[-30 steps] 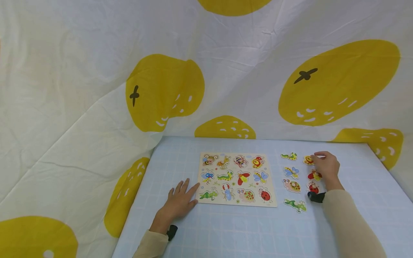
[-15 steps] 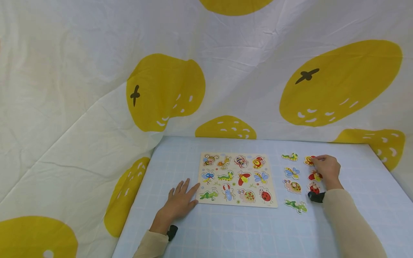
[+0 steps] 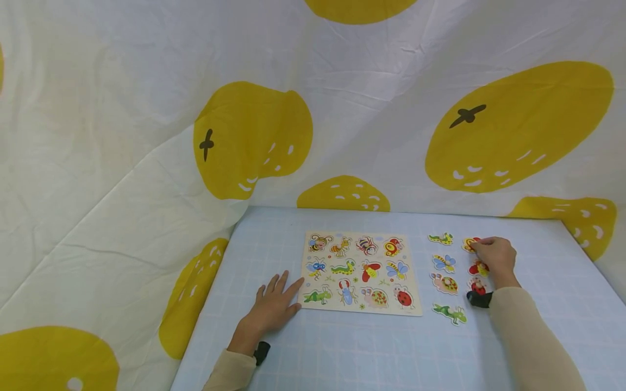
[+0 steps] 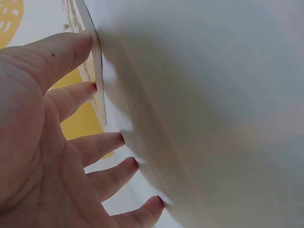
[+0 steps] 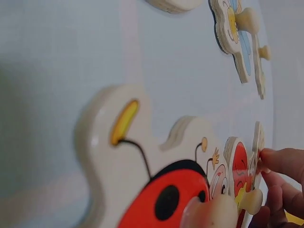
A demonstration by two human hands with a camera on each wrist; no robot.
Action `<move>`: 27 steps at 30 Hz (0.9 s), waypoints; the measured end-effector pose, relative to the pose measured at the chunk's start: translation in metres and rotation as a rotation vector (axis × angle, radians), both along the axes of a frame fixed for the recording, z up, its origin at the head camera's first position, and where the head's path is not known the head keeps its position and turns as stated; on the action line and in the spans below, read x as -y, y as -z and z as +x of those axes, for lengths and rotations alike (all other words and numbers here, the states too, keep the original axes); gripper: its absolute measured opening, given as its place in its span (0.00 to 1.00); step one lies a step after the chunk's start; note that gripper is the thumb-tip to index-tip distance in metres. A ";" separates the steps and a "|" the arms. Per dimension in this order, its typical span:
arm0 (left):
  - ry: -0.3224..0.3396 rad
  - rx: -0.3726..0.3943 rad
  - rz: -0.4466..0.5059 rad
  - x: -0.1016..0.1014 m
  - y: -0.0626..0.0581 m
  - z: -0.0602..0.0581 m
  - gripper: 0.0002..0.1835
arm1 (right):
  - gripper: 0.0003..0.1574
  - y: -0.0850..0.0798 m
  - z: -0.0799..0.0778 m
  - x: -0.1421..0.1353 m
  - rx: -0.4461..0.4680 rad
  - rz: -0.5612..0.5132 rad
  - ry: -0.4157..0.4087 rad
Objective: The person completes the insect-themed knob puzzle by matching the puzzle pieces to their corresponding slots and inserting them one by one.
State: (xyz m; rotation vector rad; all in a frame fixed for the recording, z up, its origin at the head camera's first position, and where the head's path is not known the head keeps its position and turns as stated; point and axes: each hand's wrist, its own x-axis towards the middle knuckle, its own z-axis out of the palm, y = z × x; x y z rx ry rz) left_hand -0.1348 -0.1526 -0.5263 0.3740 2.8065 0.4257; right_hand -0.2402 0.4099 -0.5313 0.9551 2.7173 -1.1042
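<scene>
In the head view my right hand [image 3: 495, 258] pinches the red-and-yellow butterfly puzzle piece [image 3: 468, 244] at the top of the right column. In the right wrist view my fingertips [image 5: 273, 156] meet that piece's far edge; its knob is hidden. Below it lie a red-winged insect piece [image 3: 477, 268] and a ladybug piece [image 3: 476, 285], each with a wooden knob. My left hand [image 3: 270, 307] lies spread, its fingers fairly straight. In the left wrist view its thumb and index finger touch the edge of the wooden puzzle board [image 3: 335, 305], the other fingertips the tabletop.
Between board and right hand, a column holds a caterpillar piece [image 3: 442, 239], a dragonfly piece [image 3: 443, 263], a snail piece [image 3: 444, 283] and a grasshopper piece [image 3: 450, 313]. A pale blue checked cloth [image 3: 367, 353] covers the table. A lemon-print curtain [image 3: 362, 136] hangs behind.
My right hand has lowered slightly, its fingers closing in on the butterfly piece. The left hand keeps its place at the board. The view has shifted very slightly.
</scene>
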 end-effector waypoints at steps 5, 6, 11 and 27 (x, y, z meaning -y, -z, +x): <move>0.005 -0.001 0.000 0.000 0.000 -0.001 0.34 | 0.32 -0.002 0.002 0.000 0.005 0.003 0.005; 0.006 -0.002 0.001 0.000 0.000 -0.001 0.34 | 0.32 -0.002 0.002 0.000 0.006 0.007 0.005; 0.003 -0.002 0.005 0.000 -0.001 0.000 0.34 | 0.32 -0.004 0.004 0.000 0.005 0.019 -0.003; 0.002 -0.011 0.001 0.000 0.001 0.001 0.34 | 0.31 -0.006 0.005 0.006 -0.005 0.033 -0.021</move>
